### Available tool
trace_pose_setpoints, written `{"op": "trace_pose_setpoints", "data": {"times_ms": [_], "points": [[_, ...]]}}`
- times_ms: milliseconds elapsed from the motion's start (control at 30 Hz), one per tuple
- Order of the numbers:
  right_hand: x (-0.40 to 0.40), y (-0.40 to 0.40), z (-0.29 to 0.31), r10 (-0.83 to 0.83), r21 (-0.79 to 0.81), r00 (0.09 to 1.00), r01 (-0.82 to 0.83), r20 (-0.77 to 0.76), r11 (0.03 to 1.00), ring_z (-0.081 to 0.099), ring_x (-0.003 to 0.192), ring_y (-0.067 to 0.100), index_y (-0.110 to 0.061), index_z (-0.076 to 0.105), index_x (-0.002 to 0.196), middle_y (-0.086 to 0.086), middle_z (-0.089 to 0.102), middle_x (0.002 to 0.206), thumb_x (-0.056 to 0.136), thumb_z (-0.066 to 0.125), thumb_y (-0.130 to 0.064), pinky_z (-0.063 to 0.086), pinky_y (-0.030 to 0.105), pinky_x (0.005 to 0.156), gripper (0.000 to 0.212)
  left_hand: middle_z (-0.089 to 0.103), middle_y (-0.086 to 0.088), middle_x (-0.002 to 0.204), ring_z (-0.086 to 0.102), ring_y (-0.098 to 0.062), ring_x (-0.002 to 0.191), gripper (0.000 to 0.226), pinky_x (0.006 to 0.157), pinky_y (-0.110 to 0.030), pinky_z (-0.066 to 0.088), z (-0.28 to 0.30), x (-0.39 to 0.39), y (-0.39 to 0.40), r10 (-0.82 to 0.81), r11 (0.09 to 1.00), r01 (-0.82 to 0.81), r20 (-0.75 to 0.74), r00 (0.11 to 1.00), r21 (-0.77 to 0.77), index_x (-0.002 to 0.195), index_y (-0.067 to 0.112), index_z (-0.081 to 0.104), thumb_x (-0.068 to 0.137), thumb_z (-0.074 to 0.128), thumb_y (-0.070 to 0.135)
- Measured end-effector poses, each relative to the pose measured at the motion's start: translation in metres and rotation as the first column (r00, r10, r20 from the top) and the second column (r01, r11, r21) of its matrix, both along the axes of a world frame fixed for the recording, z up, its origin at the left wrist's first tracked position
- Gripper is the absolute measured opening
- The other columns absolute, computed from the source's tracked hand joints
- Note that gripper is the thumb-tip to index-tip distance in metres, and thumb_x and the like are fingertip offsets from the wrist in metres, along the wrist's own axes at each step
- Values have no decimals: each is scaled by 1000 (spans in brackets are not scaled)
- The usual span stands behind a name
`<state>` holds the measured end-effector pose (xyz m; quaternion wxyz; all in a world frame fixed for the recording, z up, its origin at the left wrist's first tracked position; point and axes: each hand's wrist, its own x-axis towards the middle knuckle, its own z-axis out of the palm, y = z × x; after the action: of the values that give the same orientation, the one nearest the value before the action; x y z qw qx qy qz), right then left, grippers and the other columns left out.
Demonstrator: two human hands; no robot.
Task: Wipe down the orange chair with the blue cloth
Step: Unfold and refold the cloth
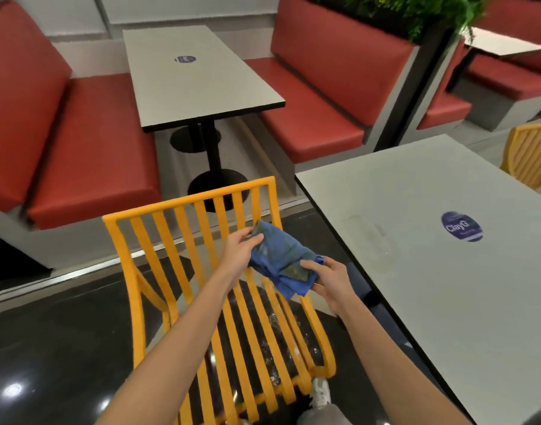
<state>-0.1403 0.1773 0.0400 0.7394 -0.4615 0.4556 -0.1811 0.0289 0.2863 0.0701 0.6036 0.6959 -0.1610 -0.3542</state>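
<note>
The orange slatted chair (177,228) stands right in front of me, its backrest away from me and its seat toward the bottom of the view. A crumpled blue cloth (280,256), stained in places, hangs in the air above the seat near the backrest. My left hand (240,250) pinches the cloth's upper left end. My right hand (330,282) grips its lower right end. The cloth does not touch the chair.
A grey table (416,240) with a round blue sticker stands close on the right. Red booth benches (88,154) flank another grey table (198,78) ahead. A second orange chair (530,154) sits at the far right. A grey shoe (321,394) shows by the seat's front.
</note>
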Motion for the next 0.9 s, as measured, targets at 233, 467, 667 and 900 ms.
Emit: {"op": "trace_pose_setpoints", "data": {"times_ms": [233,467,667,900], "points": [[-56,-92,2,-206,-70,979,206,-1,976,68,84,29,-4,70,94,16,71,92,83,71,5,60,38,69,15,65,4,91,61,-15,84,10,64,-31,50,4,-16,-130,-201,976,206,-69,977,73,100,18,62,94,62,10],[-100,-186,-20,-329,-384,941,278,-75,881,70,87,34,-11,70,93,16,72,94,81,75,0,61,48,77,17,64,-8,94,60,-21,90,25,71,-31,50,-20,-34,-255,-499,856,479,65,864,192,106,14,58,91,55,-5],[-104,-225,-45,-388,-566,914,261,-115,782,70,76,14,-14,68,93,-1,71,88,81,73,-2,59,35,72,18,62,-8,99,59,-19,93,25,69,-16,43,-53,-40,-330,-575,813,501,269,773,296,105,6,58,87,49,-9],[-106,-235,-96,-61,-845,929,-303,-365,440,60,90,16,-15,68,95,0,61,100,75,66,8,53,31,72,31,68,2,91,62,-22,97,29,89,-42,50,-95,-28,-343,-568,811,449,687,453,374,80,18,61,68,51,-6]]}}
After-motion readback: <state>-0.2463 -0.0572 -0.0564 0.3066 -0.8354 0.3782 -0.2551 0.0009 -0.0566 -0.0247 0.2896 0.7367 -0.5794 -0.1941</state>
